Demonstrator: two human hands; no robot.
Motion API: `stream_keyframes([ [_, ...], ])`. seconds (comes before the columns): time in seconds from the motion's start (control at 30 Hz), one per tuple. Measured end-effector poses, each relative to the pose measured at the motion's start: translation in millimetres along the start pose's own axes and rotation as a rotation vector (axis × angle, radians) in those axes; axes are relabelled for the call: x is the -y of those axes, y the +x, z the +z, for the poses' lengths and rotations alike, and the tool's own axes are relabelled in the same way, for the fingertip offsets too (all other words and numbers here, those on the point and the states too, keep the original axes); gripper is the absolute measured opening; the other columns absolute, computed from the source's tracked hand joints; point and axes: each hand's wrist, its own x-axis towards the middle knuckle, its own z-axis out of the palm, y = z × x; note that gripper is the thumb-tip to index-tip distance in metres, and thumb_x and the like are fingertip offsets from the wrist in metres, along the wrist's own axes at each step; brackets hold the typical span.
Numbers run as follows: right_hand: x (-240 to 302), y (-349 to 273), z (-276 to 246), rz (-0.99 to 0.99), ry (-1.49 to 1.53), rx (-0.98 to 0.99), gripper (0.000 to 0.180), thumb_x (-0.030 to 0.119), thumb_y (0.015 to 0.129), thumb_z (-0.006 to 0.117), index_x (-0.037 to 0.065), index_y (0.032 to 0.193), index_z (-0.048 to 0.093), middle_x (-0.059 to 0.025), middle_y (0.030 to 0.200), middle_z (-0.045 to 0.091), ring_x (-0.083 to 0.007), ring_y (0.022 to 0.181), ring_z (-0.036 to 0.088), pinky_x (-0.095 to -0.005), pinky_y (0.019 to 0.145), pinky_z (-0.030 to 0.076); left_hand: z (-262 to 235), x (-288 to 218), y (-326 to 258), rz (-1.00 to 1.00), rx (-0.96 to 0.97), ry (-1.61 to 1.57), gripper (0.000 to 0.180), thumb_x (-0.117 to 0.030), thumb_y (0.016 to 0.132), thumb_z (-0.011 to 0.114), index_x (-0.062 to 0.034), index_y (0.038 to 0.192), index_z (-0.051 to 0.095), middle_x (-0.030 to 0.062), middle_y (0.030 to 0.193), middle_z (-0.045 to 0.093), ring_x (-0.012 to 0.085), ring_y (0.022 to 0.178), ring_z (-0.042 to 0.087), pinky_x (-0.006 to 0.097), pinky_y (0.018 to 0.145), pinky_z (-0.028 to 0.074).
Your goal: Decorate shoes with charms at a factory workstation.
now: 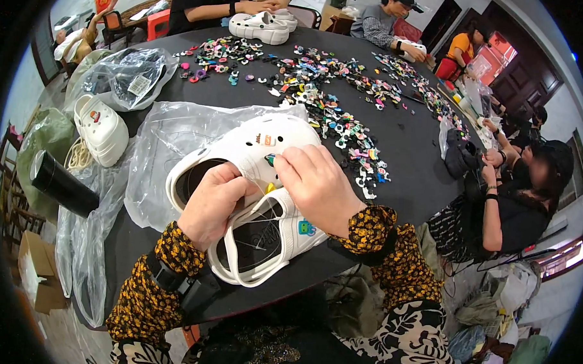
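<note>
My left hand grips the side of a white clog lying on a clear plastic bag on the black round table. My right hand pinches a small green charm against the clog's upper, which carries a small orange charm. A second white clog lies under both hands at the table's near edge, with a blue-green charm on its front.
Several loose colourful charms spread across the table's middle and far side. Another white clog and a bag sit at left, a black cylinder beside them. Other people work at the far and right edges, with white clogs.
</note>
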Motion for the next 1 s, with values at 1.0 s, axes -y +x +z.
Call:
stream_keyframes([
  [1.0,-31.1,-6.6,-16.7,0.143,0.221,0.05,0.029,-0.004,0.071,0.058,0.004,0.098,0.067,-0.0077,0.096,0.061,-0.0262,0.094,0.057,-0.0375,0.082,0.044,-0.1,5.4,1.1,0.187,-0.067,0.256,0.023,-0.004,0.083,0.055,0.0089,0.1,0.063,0.0054,0.088,0.066,0.0068,0.073,0.057,0.021,0.066,0.047],
])
